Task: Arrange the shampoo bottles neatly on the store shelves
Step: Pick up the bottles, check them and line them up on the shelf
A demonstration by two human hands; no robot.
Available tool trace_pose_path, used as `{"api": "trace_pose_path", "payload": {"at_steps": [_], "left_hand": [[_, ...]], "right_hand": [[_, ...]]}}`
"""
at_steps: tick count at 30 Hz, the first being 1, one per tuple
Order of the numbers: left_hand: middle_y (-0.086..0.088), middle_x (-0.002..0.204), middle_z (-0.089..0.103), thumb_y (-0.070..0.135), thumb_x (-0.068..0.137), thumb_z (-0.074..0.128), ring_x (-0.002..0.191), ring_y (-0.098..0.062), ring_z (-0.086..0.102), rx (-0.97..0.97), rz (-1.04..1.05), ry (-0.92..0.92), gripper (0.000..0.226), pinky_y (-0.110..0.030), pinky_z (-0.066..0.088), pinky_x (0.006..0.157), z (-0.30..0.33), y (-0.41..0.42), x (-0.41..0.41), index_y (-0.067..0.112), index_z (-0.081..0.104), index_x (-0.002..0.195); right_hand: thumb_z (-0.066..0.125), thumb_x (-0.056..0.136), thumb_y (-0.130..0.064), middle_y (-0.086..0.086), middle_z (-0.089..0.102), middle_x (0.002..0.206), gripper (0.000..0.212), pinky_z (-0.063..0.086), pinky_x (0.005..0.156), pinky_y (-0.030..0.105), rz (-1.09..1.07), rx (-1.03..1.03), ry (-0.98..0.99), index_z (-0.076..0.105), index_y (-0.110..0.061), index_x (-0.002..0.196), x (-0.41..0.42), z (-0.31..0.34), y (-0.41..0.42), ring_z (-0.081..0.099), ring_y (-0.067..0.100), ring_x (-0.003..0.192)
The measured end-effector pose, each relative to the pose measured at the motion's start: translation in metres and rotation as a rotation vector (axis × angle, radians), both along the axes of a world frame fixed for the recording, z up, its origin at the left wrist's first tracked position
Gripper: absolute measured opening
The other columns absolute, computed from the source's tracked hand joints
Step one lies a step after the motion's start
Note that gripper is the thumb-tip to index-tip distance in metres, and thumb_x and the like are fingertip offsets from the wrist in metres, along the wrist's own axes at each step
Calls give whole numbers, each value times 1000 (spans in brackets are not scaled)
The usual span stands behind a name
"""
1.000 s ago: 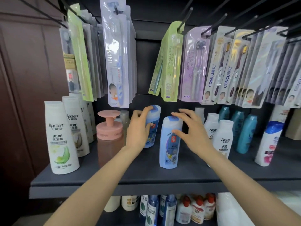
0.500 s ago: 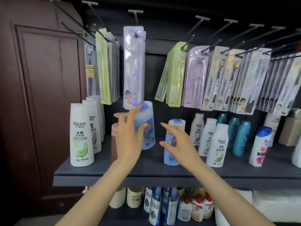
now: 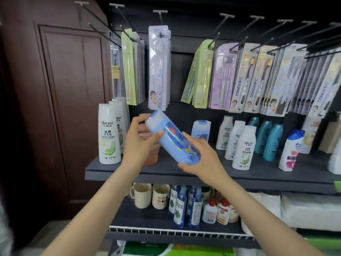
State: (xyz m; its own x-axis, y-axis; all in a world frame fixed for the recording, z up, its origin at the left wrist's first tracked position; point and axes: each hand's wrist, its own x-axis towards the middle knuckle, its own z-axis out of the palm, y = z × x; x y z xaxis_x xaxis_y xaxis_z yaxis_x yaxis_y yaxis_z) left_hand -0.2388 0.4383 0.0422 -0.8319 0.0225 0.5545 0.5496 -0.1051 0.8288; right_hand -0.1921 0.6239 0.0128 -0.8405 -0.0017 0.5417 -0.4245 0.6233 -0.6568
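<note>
Both hands are on one blue shampoo bottle (image 3: 172,139), lifted clear of the dark shelf (image 3: 184,172) and tilted, cap up and to the left, base down and to the right. The left hand (image 3: 137,143) curls its fingers and thumb round the capped end, and the right hand (image 3: 200,156) cups the base with its fingers wrapped under and beside it, so the bottle hangs in front of the pink container (image 3: 150,143). This looks like the pick-and-reposition step: the bottle is off the shelf but not yet placed. A second blue bottle (image 3: 201,130) stands upright further back, just to the right, and I judge the held one belongs beside or in front of it, among the white Racien bottles (image 3: 108,137) and the white bottles on the right (image 3: 243,148). The next move calls for turning the bottle upright, label forward, and lowering it without knocking its neighbours or brushing the toothbrush packs (image 3: 159,67) hanging just above. Half a second ago the left hand alone held this bottle upright while the right reached toward the other blue one; now the right has joined the grip and the bottle leans over.
</note>
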Motion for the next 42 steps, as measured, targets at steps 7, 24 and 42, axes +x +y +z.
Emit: {"api": "trace_pose_path", "payload": {"at_steps": [7, 24, 42], "left_hand": [[7, 116, 60, 27, 78, 74, 110, -12, 59, -189, -162, -64, 42, -42, 49, 97, -18, -39, 10, 42, 51, 109], [-15, 106, 66, 13, 80, 70, 101, -26, 66, -60, -382, -240, 36, -33, 57, 82, -14, -72, -19, 30, 57, 108], [10, 115, 57, 14, 84, 67, 93, -13, 63, -219, -162, 269, 49, -30, 54, 80, -15, -28, -58, 41, 49, 120]], "right_hand": [[67, 85, -18, 1, 65, 116, 27, 54, 85, 32, 185, -350, -299, 64, -32, 108, 41, 9, 6, 64, 22, 103], [61, 85, -26, 4, 68, 109, 27, 55, 84, 32, 73, -442, -343, 65, -25, 112, 34, 7, -45, 67, 20, 97], [72, 81, -15, -11, 47, 122, 60, 33, 82, 9, -273, 140, 9, 46, -27, 134, -11, -6, -37, 44, 3, 113]]}}
